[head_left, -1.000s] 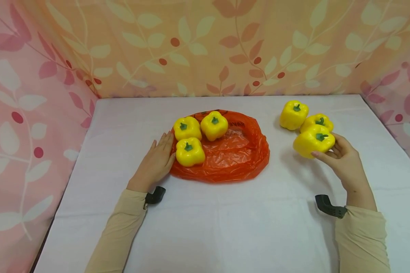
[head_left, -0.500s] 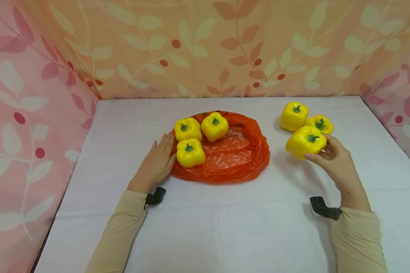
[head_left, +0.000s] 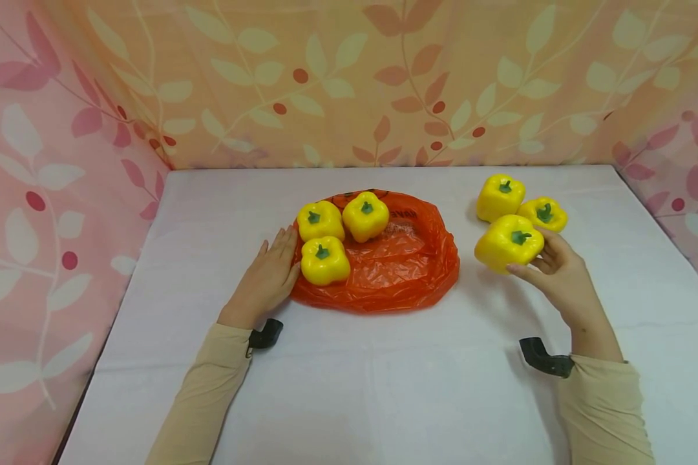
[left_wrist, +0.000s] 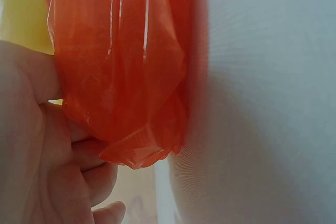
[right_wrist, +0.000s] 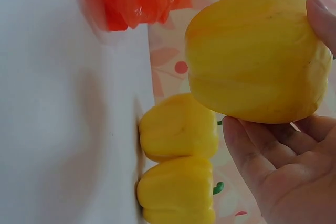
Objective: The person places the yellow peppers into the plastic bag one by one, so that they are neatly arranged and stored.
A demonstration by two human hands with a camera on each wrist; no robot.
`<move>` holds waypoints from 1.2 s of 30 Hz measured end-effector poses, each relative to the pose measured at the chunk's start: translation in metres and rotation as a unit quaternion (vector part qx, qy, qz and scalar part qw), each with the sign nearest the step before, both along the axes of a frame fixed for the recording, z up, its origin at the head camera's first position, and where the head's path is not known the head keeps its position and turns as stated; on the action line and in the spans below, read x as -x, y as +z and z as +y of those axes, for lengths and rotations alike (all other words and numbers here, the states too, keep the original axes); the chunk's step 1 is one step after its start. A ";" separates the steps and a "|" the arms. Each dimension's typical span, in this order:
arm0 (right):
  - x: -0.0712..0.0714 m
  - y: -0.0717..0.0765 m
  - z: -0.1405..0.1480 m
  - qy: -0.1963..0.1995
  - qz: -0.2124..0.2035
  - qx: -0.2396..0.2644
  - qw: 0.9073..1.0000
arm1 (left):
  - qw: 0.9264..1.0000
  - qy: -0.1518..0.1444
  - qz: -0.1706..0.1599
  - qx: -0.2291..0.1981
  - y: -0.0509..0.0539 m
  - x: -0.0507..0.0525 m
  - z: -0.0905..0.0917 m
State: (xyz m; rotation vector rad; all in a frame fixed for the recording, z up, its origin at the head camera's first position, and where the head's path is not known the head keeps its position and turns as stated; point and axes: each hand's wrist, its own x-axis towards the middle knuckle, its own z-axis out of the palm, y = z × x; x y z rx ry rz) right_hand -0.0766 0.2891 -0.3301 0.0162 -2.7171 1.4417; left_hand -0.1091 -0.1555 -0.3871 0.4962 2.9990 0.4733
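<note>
A yellow pepper (head_left: 505,244) with a green stem is held above the table by my right hand (head_left: 558,278), thumb on one side and fingers on the other; the right wrist view shows the same pepper (right_wrist: 257,56) between thumb and fingertips. My left hand (head_left: 263,278) lies with extended fingers against the left side of an orange-red plastic bag (head_left: 395,265). Inside that bag's left part stand three yellow peppers (head_left: 324,261), stems up. In the left wrist view the fingers touch the bag's crinkled side (left_wrist: 121,66).
Two more yellow peppers (head_left: 501,198) stand side by side at the back right of the white-covered table (head_left: 384,387). Patterned cloth (head_left: 337,84) hangs behind the table and at both sides. Each wrist carries a black device (head_left: 545,359).
My right hand has moved left with the held pepper, toward the bag, uncovering more of the pepper behind it. The left hand has stayed at the bag's side.
</note>
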 end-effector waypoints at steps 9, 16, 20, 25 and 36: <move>0.000 -0.001 -0.010 0.026 0.007 0.019 0.999 | 1.000 0.001 -0.001 0.004 0.000 0.000 -0.001; -0.004 0.000 -0.012 0.021 0.004 0.019 1.000 | 1.000 0.001 -0.001 0.000 0.001 0.000 -0.001; -0.005 -0.001 -0.011 0.015 0.000 0.008 1.000 | 1.000 0.002 -0.001 0.000 0.001 0.000 -0.002; -0.003 -0.001 -0.016 0.029 0.016 0.017 0.999 | 1.000 0.003 -0.001 0.001 0.001 0.001 -0.001; 0.002 0.005 -0.034 0.064 0.013 0.033 0.997 | 1.000 0.002 0.003 -0.002 -0.001 0.000 0.000</move>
